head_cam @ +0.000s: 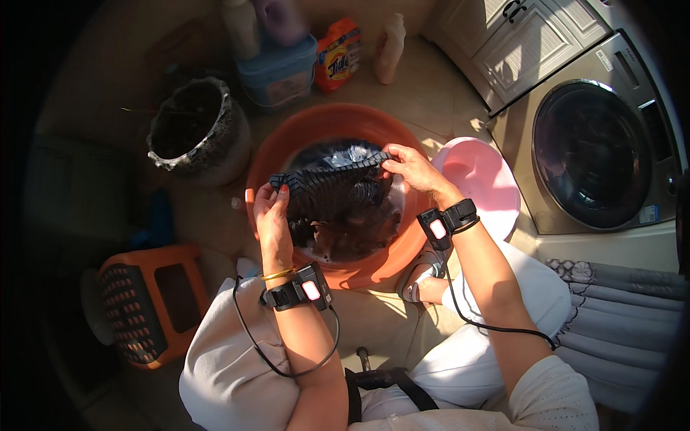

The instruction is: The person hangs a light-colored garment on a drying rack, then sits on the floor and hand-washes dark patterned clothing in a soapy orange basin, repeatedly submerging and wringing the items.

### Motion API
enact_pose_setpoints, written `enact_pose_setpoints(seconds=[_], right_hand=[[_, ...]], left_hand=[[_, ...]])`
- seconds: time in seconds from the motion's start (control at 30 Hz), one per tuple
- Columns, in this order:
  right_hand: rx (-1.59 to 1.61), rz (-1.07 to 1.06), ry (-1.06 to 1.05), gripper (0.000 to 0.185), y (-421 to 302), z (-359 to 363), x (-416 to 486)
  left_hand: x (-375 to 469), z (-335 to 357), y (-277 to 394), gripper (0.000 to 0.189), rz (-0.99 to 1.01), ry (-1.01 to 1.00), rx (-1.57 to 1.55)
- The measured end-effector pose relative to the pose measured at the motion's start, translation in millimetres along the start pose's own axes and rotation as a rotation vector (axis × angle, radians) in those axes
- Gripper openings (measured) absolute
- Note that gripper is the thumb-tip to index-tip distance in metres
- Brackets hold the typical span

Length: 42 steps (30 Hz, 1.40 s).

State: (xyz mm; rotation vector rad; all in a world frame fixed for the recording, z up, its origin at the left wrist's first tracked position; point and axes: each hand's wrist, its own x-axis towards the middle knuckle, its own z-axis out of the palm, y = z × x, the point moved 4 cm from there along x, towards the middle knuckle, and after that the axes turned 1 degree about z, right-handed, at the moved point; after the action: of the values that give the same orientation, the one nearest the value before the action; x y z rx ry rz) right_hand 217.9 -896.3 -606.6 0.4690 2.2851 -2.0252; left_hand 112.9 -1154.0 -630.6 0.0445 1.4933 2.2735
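Observation:
A dark striped cloth garment is stretched between my hands above a large orange-red basin. My left hand pinches its upper left corner between thumb and fingers. At the upper right corner my right hand grips the same edge, so the top edge runs nearly straight between them. The lower part hangs down toward dark, wet cloth and water in the basin; where it meets the water I cannot tell. Behind the garment's edge, more dark blue cloth lies in the basin with some light patches on it.
Right of the basin stands a pink basin, near a front-loading washing machine. Beyond are a Tide detergent bag, a pale bottle and a blue bucket. A rough-rimmed pot and an orange plastic stool are to the left.

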Motion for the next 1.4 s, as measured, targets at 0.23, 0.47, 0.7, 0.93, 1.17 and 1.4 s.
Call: enact_pose_setpoints(seconds=[0.23, 0.47, 0.7, 0.93, 1.17, 1.4], right_hand=[[0.019, -0.160, 0.022, 0.009, -92, 14, -14], [0.168, -0.275, 0.087, 0.009, -159, 12, -48], [0.273, -0.294, 0.056, 0.008, -163, -2, -55], [-0.334, -0.093, 0.214, 0.026, -51, -2, -3], [-0.572, 0.096, 0.164, 0.036, 51, 76, 3], [-0.455, -0.157, 0.334, 0.028, 56, 77, 4]], left_hand=[[2, 5, -9, 0.044, 0.095, -0.051, 0.145], [7, -4, -7, 0.026, 0.173, 0.018, 0.116], [5, 7, 8, 0.015, 0.167, -0.062, 0.127], [-6, 23, 8, 0.017, 0.035, -0.043, 0.125], [-9, 27, 6, 0.024, -0.134, -0.069, -0.115], [-17, 35, 17, 0.027, -0.205, -0.114, -0.270]])
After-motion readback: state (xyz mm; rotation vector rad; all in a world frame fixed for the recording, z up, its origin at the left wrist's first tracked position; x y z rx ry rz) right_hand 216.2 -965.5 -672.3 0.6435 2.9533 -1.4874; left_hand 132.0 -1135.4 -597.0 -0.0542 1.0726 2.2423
